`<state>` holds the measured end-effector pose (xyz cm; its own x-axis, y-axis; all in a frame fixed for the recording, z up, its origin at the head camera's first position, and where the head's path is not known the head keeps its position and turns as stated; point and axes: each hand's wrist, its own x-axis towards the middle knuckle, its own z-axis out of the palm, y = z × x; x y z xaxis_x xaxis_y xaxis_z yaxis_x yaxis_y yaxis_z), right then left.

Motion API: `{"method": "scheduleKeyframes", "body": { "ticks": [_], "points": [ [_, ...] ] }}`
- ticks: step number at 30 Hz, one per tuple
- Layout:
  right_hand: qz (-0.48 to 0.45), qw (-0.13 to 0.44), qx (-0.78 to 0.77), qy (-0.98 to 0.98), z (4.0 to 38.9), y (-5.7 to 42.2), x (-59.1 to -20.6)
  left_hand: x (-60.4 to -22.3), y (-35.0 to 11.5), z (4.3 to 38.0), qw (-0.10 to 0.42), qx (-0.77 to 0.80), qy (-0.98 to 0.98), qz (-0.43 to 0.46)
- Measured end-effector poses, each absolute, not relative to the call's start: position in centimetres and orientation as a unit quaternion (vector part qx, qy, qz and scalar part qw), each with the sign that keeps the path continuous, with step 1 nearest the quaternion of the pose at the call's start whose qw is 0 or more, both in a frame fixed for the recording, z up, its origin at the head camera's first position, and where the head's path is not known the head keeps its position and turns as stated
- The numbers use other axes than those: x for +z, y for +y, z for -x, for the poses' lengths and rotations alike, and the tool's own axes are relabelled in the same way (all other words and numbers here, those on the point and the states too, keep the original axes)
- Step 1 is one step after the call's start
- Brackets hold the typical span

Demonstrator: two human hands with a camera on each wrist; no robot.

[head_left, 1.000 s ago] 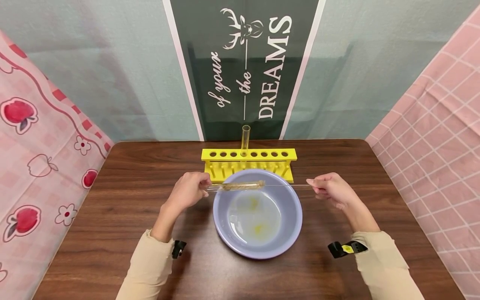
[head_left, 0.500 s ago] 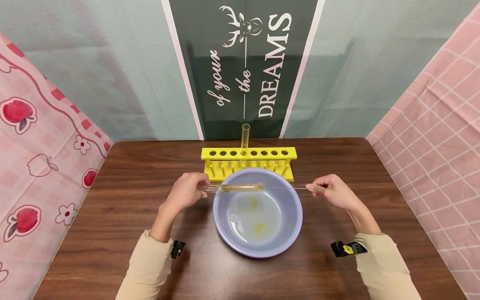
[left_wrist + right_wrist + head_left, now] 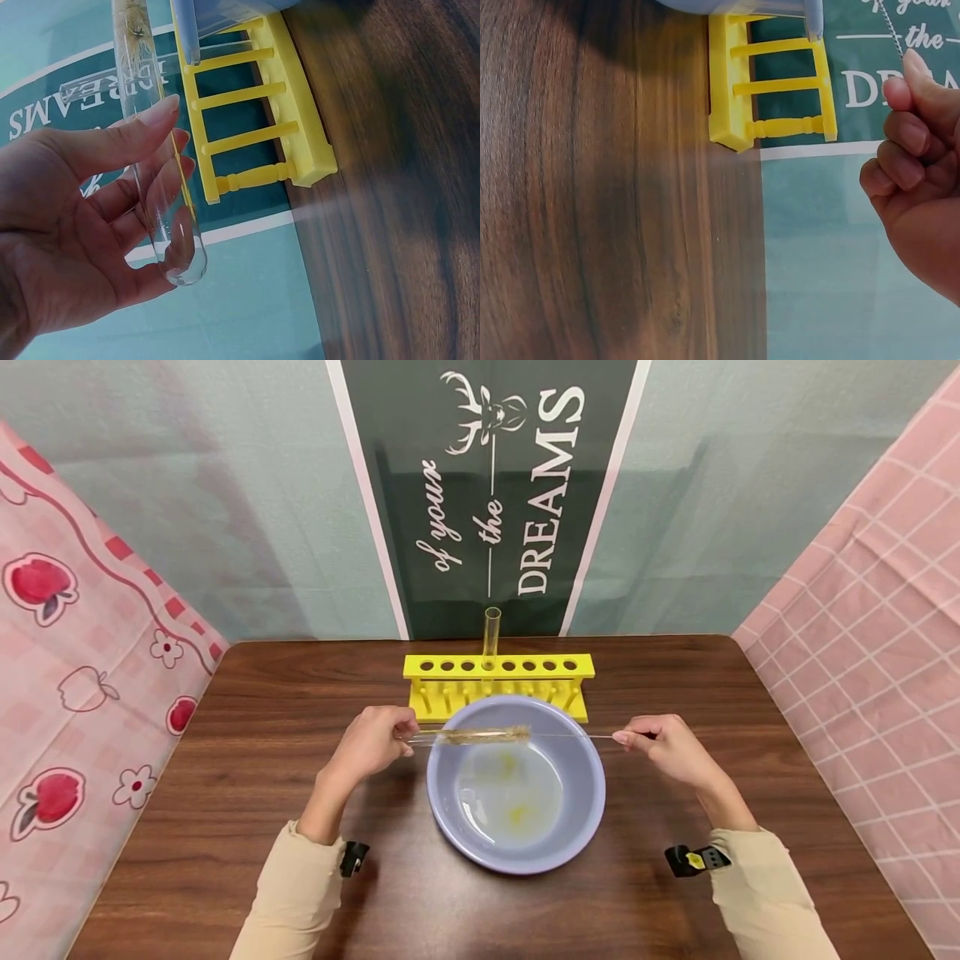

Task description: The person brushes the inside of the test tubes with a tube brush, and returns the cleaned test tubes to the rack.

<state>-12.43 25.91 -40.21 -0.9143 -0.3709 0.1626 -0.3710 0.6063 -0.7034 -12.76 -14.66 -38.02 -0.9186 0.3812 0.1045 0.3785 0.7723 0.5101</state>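
My left hand (image 3: pixel 372 739) grips a clear glass test tube (image 3: pixel 161 202) near its rounded closed end, thumb on one side and fingers around the other. The tube lies roughly level over the basin (image 3: pixel 590 797), its mouth toward the right. Inside it sits the tan bristle head of a test tube brush (image 3: pixel 487 735), with the bristle end showing at the mouth. On the right, my right hand (image 3: pixel 667 745) pinches the brush's thin twisted wire handle (image 3: pixel 891 28) between thumb and forefinger, the other fingers curled in. The lavender basin holds cloudy liquid with two yellowish patches.
Behind the basin stands a yellow test tube rack (image 3: pixel 498 667). One clear test tube (image 3: pixel 491 635) stands upright in it. All of it is on a dark wood table (image 3: pixel 300 677), with a printed cloth (image 3: pixel 495 527) hanging behind.
Between one second and half a second ago my right hand shifted slightly down with the wire handle. The left hand and the tube have stayed almost in place.
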Motion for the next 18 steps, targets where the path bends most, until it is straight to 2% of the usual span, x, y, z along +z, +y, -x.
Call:
{"method": "scheduleKeyframes", "body": {
  "ticks": [10, 18],
  "points": [
    [-0.108, -0.094, 0.479, -0.866, 12.4, 25.7, -39.0, -38.1, -14.6, 12.8, 0.009, 0.271, 0.942, -0.2],
    [-0.029, -0.194, 0.629, -0.752, 12.5, 25.9, -38.4, -38.0, -14.5, 12.7, 0.007, 0.271, 0.942, -0.197]
  ]
}}
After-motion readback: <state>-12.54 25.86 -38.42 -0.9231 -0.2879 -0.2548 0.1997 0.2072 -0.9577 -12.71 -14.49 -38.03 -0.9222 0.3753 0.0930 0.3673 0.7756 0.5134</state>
